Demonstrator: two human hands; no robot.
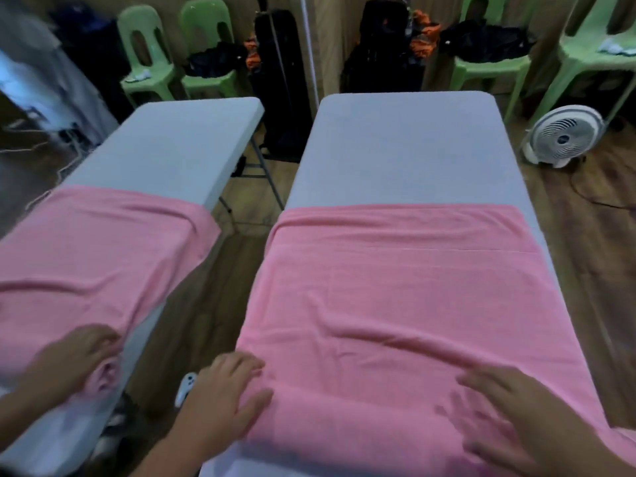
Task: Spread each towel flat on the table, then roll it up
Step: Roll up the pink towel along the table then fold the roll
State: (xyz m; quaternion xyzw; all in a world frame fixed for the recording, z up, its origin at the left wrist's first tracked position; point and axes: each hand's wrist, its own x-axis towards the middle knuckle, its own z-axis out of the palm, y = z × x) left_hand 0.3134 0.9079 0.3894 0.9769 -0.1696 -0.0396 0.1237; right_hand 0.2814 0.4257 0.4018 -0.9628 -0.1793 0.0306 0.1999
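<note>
Towel: your pink towel [395, 304] lies on the right table [395, 149], covering the near half, with its far edge about mid-table.
Spread: this step looks done. The cloth lies flat apart from a few shallow wrinkles, and its left side hangs slightly over the table edge.
Roll: only just begun. A low roll [344, 401] sits at the near end, under both hands.
Left hand: your left hand [223, 397] rests on the roll's left end, with fingers loosely spread over the cloth and the thumb stretched along it. It grips nothing.
Right hand: your right hand [509, 418] is blurred. It lies on the roll further right, fingers spread and fairly straight, pressing rather than pinching.
Left to do: nearly the whole towel is unrolled, so most of this step is ahead of you.
Second towel: at the left, a second table [179, 142] carries 1 more pink towel [86, 253], with a third hand [75, 356] on a small roll. It may be a mirror image, but that cannot be told.
Watch: push both ends evenly, or the roll will likely go crooked.
</note>
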